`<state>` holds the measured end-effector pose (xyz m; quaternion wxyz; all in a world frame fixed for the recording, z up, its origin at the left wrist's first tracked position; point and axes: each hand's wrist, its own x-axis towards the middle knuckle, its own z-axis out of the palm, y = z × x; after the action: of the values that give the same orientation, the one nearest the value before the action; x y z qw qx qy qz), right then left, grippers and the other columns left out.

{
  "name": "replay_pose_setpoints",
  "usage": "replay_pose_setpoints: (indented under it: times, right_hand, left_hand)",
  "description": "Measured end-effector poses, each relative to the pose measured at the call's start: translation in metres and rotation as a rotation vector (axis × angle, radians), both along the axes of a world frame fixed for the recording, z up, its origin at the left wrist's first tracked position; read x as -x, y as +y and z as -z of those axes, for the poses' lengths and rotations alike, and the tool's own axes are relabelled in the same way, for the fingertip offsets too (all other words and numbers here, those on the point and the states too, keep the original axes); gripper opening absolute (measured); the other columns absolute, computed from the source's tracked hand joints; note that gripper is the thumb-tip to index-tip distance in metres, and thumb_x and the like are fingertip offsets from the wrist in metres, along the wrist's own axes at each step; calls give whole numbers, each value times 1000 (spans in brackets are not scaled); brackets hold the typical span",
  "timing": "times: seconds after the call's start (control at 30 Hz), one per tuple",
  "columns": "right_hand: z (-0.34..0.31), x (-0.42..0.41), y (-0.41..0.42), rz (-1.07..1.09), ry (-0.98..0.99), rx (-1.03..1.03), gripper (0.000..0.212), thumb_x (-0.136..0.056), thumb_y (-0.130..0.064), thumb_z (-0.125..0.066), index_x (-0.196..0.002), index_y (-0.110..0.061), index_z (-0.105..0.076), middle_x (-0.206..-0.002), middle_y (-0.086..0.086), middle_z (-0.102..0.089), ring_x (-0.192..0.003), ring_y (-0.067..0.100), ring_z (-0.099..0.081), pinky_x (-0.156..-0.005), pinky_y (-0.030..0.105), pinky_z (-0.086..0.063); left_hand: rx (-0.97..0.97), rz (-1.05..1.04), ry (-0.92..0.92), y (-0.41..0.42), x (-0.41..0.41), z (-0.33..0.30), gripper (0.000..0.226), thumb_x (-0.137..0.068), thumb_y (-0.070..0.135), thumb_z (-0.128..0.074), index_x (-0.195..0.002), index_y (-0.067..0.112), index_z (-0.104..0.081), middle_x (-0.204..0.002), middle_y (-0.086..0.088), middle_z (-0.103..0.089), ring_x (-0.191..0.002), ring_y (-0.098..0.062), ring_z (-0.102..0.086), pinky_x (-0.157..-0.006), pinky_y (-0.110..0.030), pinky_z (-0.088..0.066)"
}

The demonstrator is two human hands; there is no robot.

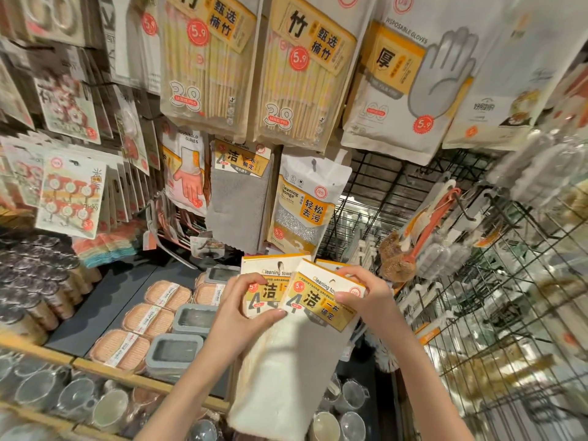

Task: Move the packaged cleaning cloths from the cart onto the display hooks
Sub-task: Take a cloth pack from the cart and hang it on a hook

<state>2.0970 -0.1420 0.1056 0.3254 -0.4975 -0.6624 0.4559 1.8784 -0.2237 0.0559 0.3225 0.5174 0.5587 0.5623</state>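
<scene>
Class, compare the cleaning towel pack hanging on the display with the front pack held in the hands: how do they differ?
The hanging pack holds grey cloth and hangs from the display; the held pack holds white cloth and is gripped by the left hand and right hand, tilted. Both share yellow header cards.

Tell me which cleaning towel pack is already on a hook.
The grey cleaning towel pack, hanging beside the cleaning sponge bag; the white packs are held by the left hand and right hand.

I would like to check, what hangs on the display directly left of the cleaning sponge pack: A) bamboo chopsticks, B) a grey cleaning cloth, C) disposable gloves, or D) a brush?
B: the grey cleaning cloth hangs right beside the cleaning sponge pack, on its left.
</scene>
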Motion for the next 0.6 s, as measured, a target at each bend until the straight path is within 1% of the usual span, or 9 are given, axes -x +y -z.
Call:
replay_pose_setpoints:
  times: [0.07,0.17,0.2,0.27,0.3,0.4,0.43,0.5,0.6]
  right_hand:
    - [5,-8,4,41,-53,-3,34,-78,1,-68,-89,-31,-63,-98,-5,-63,-87,15,-63,-70,34,-54]
    - [16,-17,12,97,-108,-4,32,-78,1,-69,-95,-26,-63,-99,-16,-58,-88,8,-59,-71,29,-54]
    - [21,-20,16,113,-125,-11,31,-79,0,-68,-98,-24,-63,-99,-15,-58,-90,11,-59,-74,32,-54]
    - [32,-26,24,137,-158,-16,29,-81,-2,-67,-103,-21,-65,-103,-6,-62,-95,17,-61,-79,36,-54]
    - [37,-29,28,146,-168,-5,29,-83,-3,-66,-105,-21,-65,-108,-3,-62,-97,18,-61,-81,37,-54]
    - [51,-36,38,167,-166,24,29,-84,-5,-65,-108,-20,-66,-114,1,-62,-100,19,-61,-84,41,-54]
    - [53,-36,40,165,-158,21,28,-83,-4,-65,-108,-18,-66,-114,1,-62,-99,18,-61,-82,37,-54]
    - [55,-36,47,170,-133,25,27,-83,-1,-63,-105,-17,-65,-109,1,-62,-93,14,-61,-73,26,-52]
    - [59,-35,59,196,-129,39,26,-82,0,-61,-101,-17,-64,-99,-3,-61,-82,6,-58,-66,21,-47]
  left_hand:
    - [-13,-20,-11,3,6,2,51,-57,47,-75,-101,34,-54,-108,14,-51,-102,5,-51,-80,-4,-37]
    - [-31,-66,21,9,16,8,49,-67,19,-79,-99,45,-52,-106,26,-49,-106,-3,-53,-90,-19,-43]
    - [-33,-86,36,11,19,11,54,-70,10,-78,-98,47,-51,-107,26,-49,-108,-7,-53,-93,-27,-44]
    - [-31,-121,75,13,26,12,58,-73,3,-76,-98,49,-51,-110,24,-49,-112,-14,-53,-94,-38,-45]
    - [-27,-134,86,14,28,12,58,-74,4,-75,-98,51,-50,-113,21,-49,-113,-14,-52,-94,-36,-45]
    - [-20,-144,58,14,36,10,63,-75,1,-74,-92,57,-50,-115,10,-48,-107,1,-53,-85,-12,-43]
    - [-26,-154,63,13,39,9,64,-75,0,-74,-92,57,-50,-113,12,-48,-105,4,-53,-84,-12,-43]
    - [-45,-187,103,13,46,8,59,-75,1,-74,-96,50,-50,-111,19,-47,-103,7,-50,-89,-25,-43]
    - [-35,-227,137,14,56,10,52,-75,2,-74,-99,42,-51,-109,23,-44,-105,-4,-49,-93,-34,-42]
